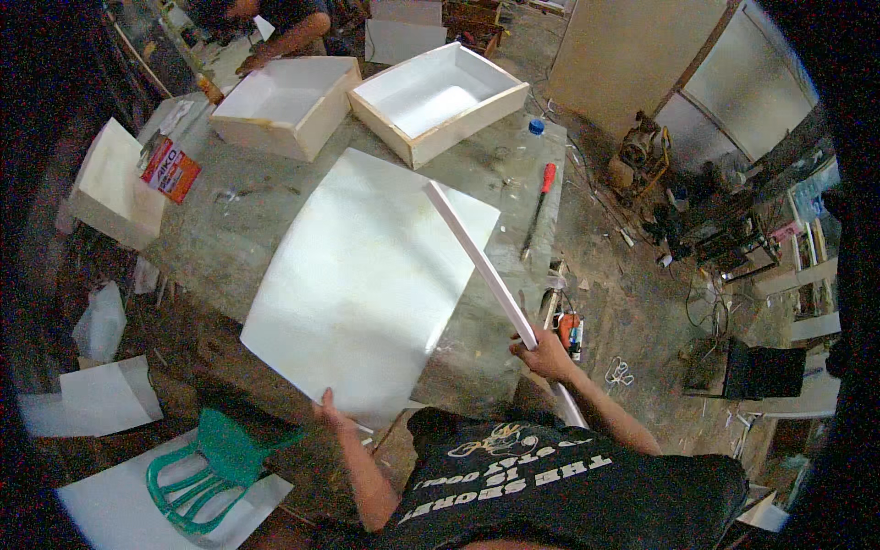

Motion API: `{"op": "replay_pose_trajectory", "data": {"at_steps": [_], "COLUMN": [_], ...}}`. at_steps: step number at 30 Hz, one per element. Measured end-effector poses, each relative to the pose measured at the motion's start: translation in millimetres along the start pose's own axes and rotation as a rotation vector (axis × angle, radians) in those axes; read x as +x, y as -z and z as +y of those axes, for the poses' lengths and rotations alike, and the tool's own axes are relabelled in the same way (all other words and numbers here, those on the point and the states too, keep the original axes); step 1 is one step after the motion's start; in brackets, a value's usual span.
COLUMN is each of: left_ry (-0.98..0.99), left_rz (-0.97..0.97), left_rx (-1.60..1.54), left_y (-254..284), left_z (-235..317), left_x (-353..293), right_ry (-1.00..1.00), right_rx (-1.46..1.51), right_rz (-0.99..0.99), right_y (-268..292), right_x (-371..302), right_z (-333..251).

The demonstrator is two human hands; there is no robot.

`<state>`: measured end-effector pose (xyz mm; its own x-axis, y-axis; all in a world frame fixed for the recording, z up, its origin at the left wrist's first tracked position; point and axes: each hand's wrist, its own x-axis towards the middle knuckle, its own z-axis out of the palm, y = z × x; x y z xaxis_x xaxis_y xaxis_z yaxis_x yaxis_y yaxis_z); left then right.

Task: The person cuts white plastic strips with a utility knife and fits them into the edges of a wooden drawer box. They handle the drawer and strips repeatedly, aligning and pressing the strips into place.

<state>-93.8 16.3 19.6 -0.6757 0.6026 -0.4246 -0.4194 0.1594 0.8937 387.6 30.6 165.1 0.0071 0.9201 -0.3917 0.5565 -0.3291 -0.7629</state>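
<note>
A large white panel (367, 275) lies across the worktable, its near corner jutting past the table edge. At that near edge my left hand (335, 414) grips the panel, thumb on top and the other fingers hidden beneath. My right hand (544, 354) is wrapped around a long, narrow white strip (486, 266). The strip slants from beside my body up over the panel's right part, its far end above the panel; whether it touches the surface I cannot tell. To the right of the strip, a screwdriver (541, 209) with a red handle lies on the table.
Two open white-lined wooden boxes (440, 105) stand at the table's (220, 229) far side; a third box (119, 188) is at the left near a red packet (170, 170). Behind, a person's arm (293, 37) works. A green chair (206, 472) stands lower left; an orange power tool (568, 328) sits right.
</note>
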Motion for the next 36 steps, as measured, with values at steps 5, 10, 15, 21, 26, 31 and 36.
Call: {"op": "replay_pose_trajectory", "data": {"at_steps": [5,10,15,21,26,31,36], "left_ry": [-0.131,-0.240,-0.176,0.054,0.235,0.203,0.131], "left_rz": [-0.139,-0.143,-0.195,-0.309,-0.461,-0.418,-0.321], "left_rx": [0.073,0.270,0.268,-0.078,0.083,0.174,0.085], "left_y": [40,51,21,13,54,83,87], "left_z": [50,98,106,94,69,54,77], "left_x": [47,83,80,48,27,-61,-125], "right_ry": [-0.047,-0.100,0.080,0.026,-0.021,0.057,0.117], "right_rx": [-0.061,0.097,0.008,0.032,-0.051,-0.026,-0.031], "right_rz": [0.106,0.119,0.272,0.503,0.282,0.264,0.215], "right_y": [-1,1,6,-10,-44,-44,-11], "right_x": [-18,-21,-25,-34,-34,-49,-71], "right_z": [33,50,61,63,69,74,52]}}
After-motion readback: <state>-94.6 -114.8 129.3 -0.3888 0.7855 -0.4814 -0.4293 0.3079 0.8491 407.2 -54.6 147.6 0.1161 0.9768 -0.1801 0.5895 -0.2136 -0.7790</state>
